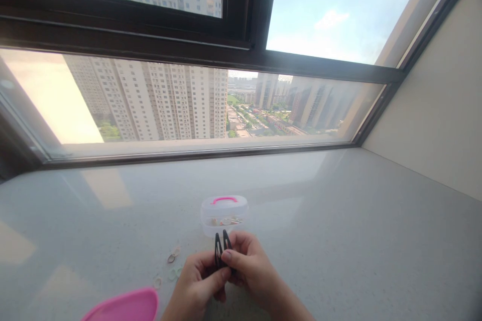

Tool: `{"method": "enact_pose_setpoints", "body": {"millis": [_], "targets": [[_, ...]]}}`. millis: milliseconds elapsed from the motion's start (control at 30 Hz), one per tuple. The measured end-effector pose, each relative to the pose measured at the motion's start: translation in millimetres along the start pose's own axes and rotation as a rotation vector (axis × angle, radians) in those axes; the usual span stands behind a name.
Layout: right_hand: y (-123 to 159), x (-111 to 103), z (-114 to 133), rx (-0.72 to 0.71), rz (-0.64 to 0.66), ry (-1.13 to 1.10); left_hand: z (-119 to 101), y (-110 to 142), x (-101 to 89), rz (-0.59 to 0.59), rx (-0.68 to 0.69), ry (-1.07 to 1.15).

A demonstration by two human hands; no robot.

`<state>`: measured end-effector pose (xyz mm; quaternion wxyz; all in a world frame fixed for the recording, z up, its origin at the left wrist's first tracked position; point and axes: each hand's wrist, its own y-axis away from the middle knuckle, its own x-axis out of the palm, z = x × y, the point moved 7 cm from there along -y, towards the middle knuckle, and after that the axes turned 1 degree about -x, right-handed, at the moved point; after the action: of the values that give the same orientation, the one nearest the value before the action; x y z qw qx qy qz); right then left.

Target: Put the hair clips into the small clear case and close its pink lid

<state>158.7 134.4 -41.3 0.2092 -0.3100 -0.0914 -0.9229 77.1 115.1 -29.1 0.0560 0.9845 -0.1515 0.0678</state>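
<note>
I watch left grip (pixel 199 283) and right grip (pixel 249 260) pinch two hair clips (pixel 216 252) upright | thumbs pressing, likely for steadiness | box (pixel 225 213) toward far edge of sill (pixel 357 220)

Hair clips (pixel 217 243) of perhaps coated metal, translucent smooth plastic box (pixel 225 206), smooth plastic pink piece (pixel 130 305), glossy stone-like sill (pixel 346 241)

Left hand (pixel 199 281) seemingly against right hand (pixel 250 263)

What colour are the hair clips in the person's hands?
The hair clips are black, best seen in the head view.
</note>
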Motion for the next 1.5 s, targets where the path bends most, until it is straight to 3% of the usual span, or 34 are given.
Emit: {"method": "enact_pose_setpoints", "body": {"millis": [433,600,867,1133,1500], "targets": [[0.1,-1.3,-0.9,0.018,-0.019,0.007,7.3,-2.7,0.7,0.016,0.009,0.028],[-3.5,-5.9,-1.1,-0.041,-0.028,0.098,8.3,-2.7,-0.9,-0.044,-0.012,-0.042],[-4.0,-17.2,1.8,-0.147,-0.172,0.319,0.1,-0.1,-5.2,-0.141,-0.002,-0.177],[-3.3,-15.9,3.7,-0.152,-0.183,0.34,5.1,-1.3,-7.5,-0.163,0.012,-0.193],[-4.2,-6.4,7.9,-0.012,-0.186,0.264,-3.3,2.7,-2.4,-0.178,-0.039,-0.206]]}}
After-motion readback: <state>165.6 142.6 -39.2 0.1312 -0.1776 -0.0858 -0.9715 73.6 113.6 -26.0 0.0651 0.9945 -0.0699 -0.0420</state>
